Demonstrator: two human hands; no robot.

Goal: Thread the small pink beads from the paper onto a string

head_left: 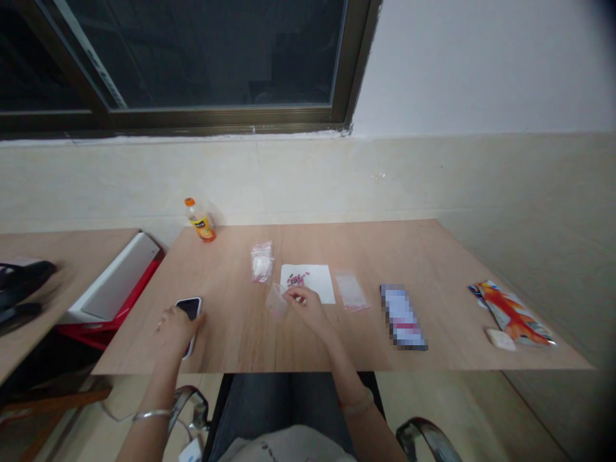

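At the near edge of the wooden table (231, 340), the left hand (178, 328) gripped a black phone (191, 309), while the right hand (307, 310) pinched a clear plastic pouch (276, 300) just beside a white paper sheet (320, 283) bearing small pink pieces (296, 279).

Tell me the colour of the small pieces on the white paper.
The small pieces are pink, shown in the head view.
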